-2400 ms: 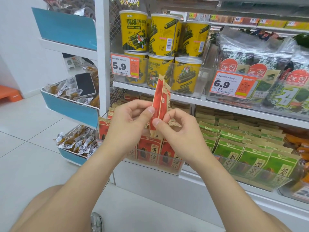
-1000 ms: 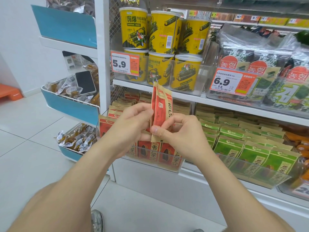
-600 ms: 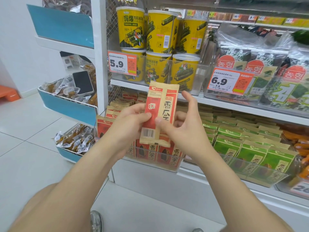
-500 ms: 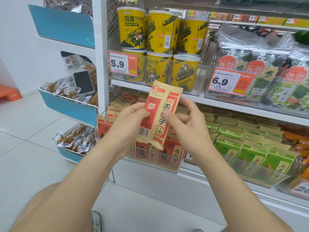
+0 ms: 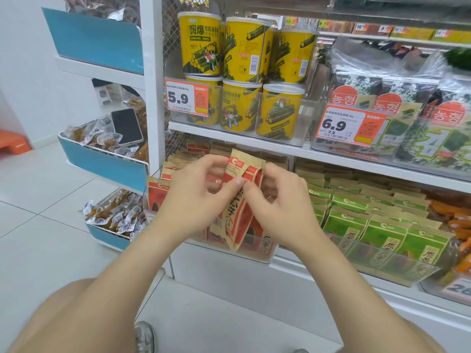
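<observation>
A red-and-tan snack packet (image 5: 240, 200) hangs between the left hand (image 5: 196, 200) and the right hand (image 5: 283, 207), both pinching its upper half, in front of the clear shelf bin (image 5: 265, 253) of matching packets. Half a second earlier its printed face was turned toward the camera; now it is folded lengthwise and lower.

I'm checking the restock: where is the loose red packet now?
Head view, centre: the red packet is held between the left hand and right hand, in front of the clear bin of matching packets.
</observation>
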Demonstrator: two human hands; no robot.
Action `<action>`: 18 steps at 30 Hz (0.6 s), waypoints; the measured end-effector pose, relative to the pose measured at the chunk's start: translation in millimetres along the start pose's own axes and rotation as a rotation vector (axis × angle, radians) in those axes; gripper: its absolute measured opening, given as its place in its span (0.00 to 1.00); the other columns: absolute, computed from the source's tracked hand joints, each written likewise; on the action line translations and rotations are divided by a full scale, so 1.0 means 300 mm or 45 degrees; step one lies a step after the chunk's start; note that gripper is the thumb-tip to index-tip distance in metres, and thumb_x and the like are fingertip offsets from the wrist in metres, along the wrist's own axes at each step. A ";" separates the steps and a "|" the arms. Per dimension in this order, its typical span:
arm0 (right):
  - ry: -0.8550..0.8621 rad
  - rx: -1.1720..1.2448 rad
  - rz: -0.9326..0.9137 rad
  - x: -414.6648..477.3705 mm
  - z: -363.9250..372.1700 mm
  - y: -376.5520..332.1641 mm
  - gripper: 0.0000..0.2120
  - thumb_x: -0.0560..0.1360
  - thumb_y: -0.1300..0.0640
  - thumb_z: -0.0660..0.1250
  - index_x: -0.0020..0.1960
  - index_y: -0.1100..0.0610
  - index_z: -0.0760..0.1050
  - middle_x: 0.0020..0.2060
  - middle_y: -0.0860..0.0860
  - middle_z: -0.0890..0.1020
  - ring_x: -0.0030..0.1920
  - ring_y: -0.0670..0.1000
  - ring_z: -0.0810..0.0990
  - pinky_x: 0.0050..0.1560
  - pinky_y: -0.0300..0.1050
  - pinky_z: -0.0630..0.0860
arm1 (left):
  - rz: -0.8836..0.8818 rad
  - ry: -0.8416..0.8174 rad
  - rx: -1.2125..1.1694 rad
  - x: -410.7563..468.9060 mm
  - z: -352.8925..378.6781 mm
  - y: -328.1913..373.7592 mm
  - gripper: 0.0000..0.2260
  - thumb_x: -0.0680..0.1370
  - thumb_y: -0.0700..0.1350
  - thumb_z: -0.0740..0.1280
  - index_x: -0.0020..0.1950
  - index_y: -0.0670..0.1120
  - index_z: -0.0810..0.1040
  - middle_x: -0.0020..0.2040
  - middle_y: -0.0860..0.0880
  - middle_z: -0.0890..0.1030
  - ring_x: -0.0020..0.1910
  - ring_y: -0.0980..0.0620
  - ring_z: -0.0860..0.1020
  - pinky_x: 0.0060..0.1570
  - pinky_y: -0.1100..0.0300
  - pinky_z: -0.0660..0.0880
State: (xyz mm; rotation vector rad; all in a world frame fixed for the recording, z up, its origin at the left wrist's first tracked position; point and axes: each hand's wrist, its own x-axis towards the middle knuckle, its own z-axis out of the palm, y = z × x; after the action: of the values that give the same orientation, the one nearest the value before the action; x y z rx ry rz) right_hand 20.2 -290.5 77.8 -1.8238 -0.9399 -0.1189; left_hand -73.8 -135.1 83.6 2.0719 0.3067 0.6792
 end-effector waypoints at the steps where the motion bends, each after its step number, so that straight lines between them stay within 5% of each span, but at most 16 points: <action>1: 0.057 0.018 0.000 0.001 -0.001 -0.001 0.11 0.81 0.48 0.68 0.42 0.51 0.81 0.34 0.43 0.84 0.35 0.44 0.83 0.37 0.49 0.79 | 0.036 -0.014 0.008 -0.006 0.005 0.001 0.19 0.79 0.56 0.75 0.69 0.57 0.78 0.52 0.59 0.85 0.47 0.61 0.87 0.47 0.53 0.87; 5: 0.191 -0.056 -0.041 -0.001 0.003 -0.008 0.22 0.84 0.51 0.67 0.32 0.52 0.72 0.24 0.45 0.72 0.28 0.44 0.70 0.33 0.41 0.65 | 0.175 -0.002 0.125 -0.019 0.034 -0.012 0.10 0.82 0.51 0.72 0.59 0.54 0.73 0.48 0.56 0.84 0.43 0.57 0.86 0.45 0.46 0.85; 10: 0.159 -0.104 -0.107 0.000 0.012 -0.005 0.20 0.83 0.52 0.63 0.35 0.58 0.75 0.26 0.53 0.74 0.29 0.52 0.70 0.33 0.48 0.68 | 0.191 0.085 0.166 -0.005 0.050 -0.020 0.06 0.83 0.46 0.68 0.46 0.50 0.78 0.41 0.56 0.82 0.41 0.57 0.83 0.42 0.55 0.80; 18: 0.160 -0.109 -0.135 0.000 0.008 0.004 0.21 0.85 0.52 0.62 0.34 0.57 0.73 0.26 0.53 0.75 0.29 0.53 0.71 0.34 0.53 0.70 | -0.006 -0.005 -0.039 0.016 0.033 -0.020 0.06 0.83 0.45 0.71 0.46 0.50 0.83 0.43 0.54 0.87 0.43 0.57 0.85 0.46 0.57 0.81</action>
State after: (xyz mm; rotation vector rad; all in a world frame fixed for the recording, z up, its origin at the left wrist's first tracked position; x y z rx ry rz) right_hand 20.2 -288.8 75.9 -1.8219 -0.9548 -0.3403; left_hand -64.0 -136.4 76.0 2.0427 0.2971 0.6734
